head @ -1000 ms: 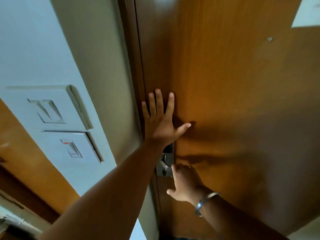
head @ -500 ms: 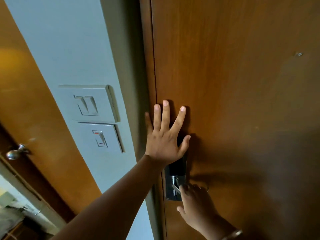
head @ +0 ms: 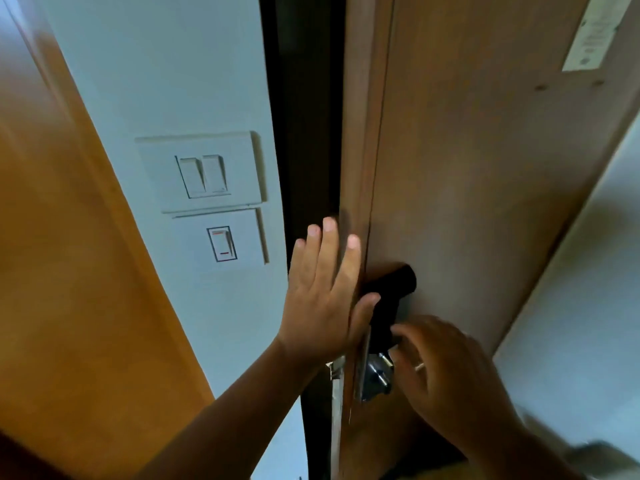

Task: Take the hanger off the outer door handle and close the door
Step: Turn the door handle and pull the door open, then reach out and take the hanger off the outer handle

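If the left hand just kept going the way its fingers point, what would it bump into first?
Probably nothing solid at once. The left hand lies flat by the door edge, fingers pointing up along it beside the dark gap. It would likely slide up the edge, though depth is unclear.

Dim indoor light around me, my right hand (head: 446, 372) smeared by motion blur, dark gap beside the door (head: 485, 168) in deep shadow, wall lines bowed at the wide-angle edges, bottom right corner perhaps just blur.
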Available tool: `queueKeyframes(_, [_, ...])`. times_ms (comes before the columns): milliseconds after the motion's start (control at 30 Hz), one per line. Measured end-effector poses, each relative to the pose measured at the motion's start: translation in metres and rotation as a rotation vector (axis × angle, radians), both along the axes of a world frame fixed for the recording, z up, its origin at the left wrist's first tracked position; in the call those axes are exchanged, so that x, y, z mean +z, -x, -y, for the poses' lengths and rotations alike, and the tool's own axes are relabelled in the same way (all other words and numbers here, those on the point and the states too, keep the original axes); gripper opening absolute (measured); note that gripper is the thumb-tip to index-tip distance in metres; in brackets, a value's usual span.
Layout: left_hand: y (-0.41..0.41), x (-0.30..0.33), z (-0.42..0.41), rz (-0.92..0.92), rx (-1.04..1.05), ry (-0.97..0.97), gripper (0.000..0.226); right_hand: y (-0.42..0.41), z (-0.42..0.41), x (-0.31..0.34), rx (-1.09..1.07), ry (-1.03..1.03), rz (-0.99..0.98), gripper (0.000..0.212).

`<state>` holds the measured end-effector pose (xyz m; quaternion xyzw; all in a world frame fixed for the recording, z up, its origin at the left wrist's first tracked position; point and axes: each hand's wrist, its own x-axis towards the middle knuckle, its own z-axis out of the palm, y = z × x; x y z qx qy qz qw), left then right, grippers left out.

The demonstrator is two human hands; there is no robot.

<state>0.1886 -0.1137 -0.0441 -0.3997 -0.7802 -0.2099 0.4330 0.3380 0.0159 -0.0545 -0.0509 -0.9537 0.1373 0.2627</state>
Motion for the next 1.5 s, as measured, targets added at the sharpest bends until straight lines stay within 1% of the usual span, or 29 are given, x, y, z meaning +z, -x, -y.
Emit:
queueKeyframes(67, [-0.001,-0.008,0.011,0.046,-0.069,-0.017,0.072,-0.018,0.021,0.032,-0.016,-0.077,-0.158,0.034])
queueKeyframes(133, [0.003,-0.018,0.016,0.11,-0.106,-0.004,0.074,-0.027,0.037,0.062,-0.053,-0.158,-0.269,0.043])
queueKeyframes(267, [0.017,-0.037,0.013,0.178,-0.142,0.163,0.073,-0.028,0.051,0.104,-0.146,-0.336,-0.38,0.047])
queueKeyframes(367, [0.022,-0.056,-0.001,0.263,-0.231,0.313,0.074,-0.024,0.052,0.115,-0.223,-0.468,-0.385,0.053])
queueKeyframes(467, [0.016,-0.069,-0.025,0.316,-0.353,0.46,0.073,-0.024,0.046,0.119,-0.394,-0.624,-0.363,0.063])
queueKeyframes(533, [0.009,-0.073,-0.041,0.323,-0.459,0.559,0.077,-0.028,0.042,0.118,-0.534,-0.702,-0.343,0.07])
queueKeyframes(600, [0.001,-0.08,-0.058,0.305,-0.56,0.615,0.083,-0.034,0.037,0.116,-0.64,-0.757,-0.338,0.076])
queueKeyframes(667, [-0.01,-0.086,-0.069,0.318,-0.652,0.662,0.083,-0.042,0.031,0.113,-0.729,-0.791,-0.345,0.081])
queueKeyframes(733, [-0.021,-0.092,-0.077,0.361,-0.746,0.68,0.082,-0.048,0.026,0.112,-0.81,-0.832,-0.358,0.081])
queueKeyframes(800, [-0.033,-0.092,-0.079,0.429,-0.797,0.676,0.081,-0.053,0.02,0.11,-0.875,-0.877,-0.361,0.08])
queueKeyframes(967, [-0.056,-0.094,-0.093,0.519,-0.961,0.67,0.057,-0.071,0.009,0.105,-0.979,-0.898,-0.407,0.074])
queueKeyframes(1000, [-0.058,-0.096,-0.096,0.554,-0.975,0.684,0.054,-0.074,0.008,0.105,-0.991,-0.902,-0.412,0.074])
queueKeyframes(1067, [-0.064,-0.096,-0.1,0.544,-0.953,0.73,0.045,-0.078,0.007,0.104,-1.004,-0.906,-0.418,0.073])
queueKeyframes(1167, [-0.066,-0.1,-0.107,0.47,-0.929,0.791,0.044,-0.085,0.004,0.104,-1.003,-0.905,-0.418,0.073])
queueKeyframes(1300, [-0.07,-0.1,-0.109,0.501,-0.955,0.751,0.037,-0.088,0.003,0.105,-0.985,-0.891,-0.42,0.073])
queueKeyframes(1400, [-0.072,-0.099,-0.109,0.493,-0.97,0.739,0.032,-0.09,0.002,0.106,-0.958,-0.885,-0.438,0.073])
queueKeyframes(1500, [-0.071,-0.093,-0.111,0.545,-0.956,0.748,0.028,-0.091,0.002,0.106,-0.931,-0.877,-0.442,0.073])
